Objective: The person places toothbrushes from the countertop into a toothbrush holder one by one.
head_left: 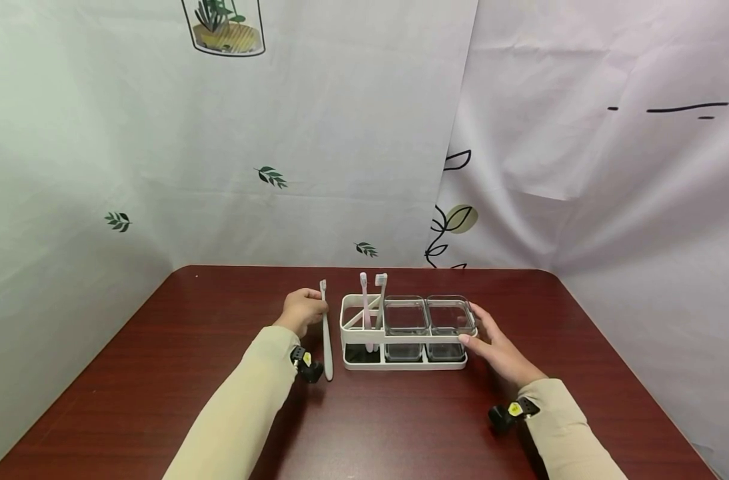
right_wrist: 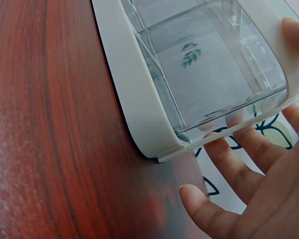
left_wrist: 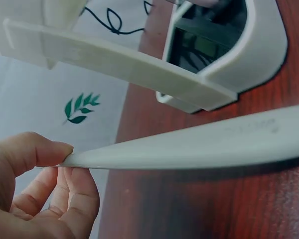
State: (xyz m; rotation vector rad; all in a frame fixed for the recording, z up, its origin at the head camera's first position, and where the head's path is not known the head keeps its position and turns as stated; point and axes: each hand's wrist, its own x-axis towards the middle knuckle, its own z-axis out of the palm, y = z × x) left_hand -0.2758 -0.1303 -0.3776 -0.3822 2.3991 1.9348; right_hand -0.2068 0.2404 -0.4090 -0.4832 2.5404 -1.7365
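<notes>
Between thumb and fingers, my left hand (head_left: 301,310) pinches a white toothbrush (head_left: 327,343) near its neck, bristles up and handle down. It stands just left of a white toothbrush holder (head_left: 412,339). A pink toothbrush (head_left: 366,305) and a pale toothbrush (head_left: 381,287) lean upright in the holder's left section. Two clear square cups, a left cup (head_left: 406,323) and a right cup (head_left: 451,320), fill the other sections. My right hand (head_left: 502,357) grips the holder's right end; in the right wrist view the thumb (right_wrist: 296,37) lies on the upper rail, the fingers along the end.
The holder stands on a dark red wooden table (head_left: 394,427). Behind the table hangs a white cloth (head_left: 340,133) printed with leaves and plants. A small black camera is strapped to each wrist.
</notes>
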